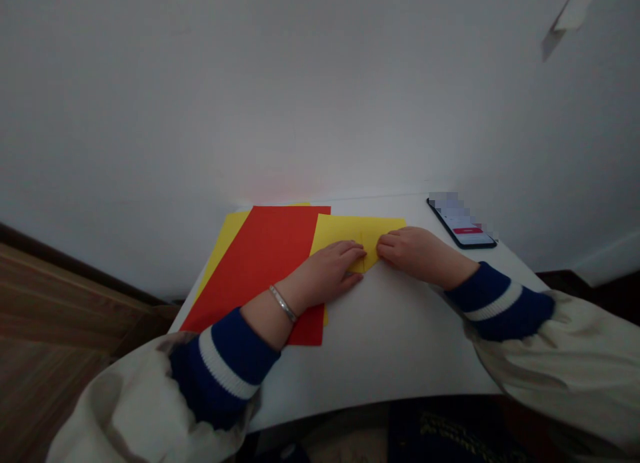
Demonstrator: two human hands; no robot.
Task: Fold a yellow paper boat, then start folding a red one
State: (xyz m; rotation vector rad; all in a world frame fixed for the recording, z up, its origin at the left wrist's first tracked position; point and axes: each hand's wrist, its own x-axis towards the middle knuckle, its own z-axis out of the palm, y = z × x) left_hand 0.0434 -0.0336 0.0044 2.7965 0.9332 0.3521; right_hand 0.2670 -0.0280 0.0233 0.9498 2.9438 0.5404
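A folded sheet of yellow paper [365,227] lies partly over a red sheet [265,256], with a vertical crease near its middle. My left hand [327,273] rests on the yellow paper's lower part, fingers stretched to the right and thumb apart below them. A silvery bracelet [283,303] circles that wrist. At the yellow paper's lower right edge, my right hand [413,253] is closed, its fingertips bent together on the paper. The paper's lower right corner is partly hidden by these fingers.
Under the red sheet, another yellow sheet [220,239] shows at the left. A phone [467,231] with a lit screen lies at the table's back right. The white table [390,356] meets a pale wall [320,103]. Wooden furniture [65,309] stands at the left.
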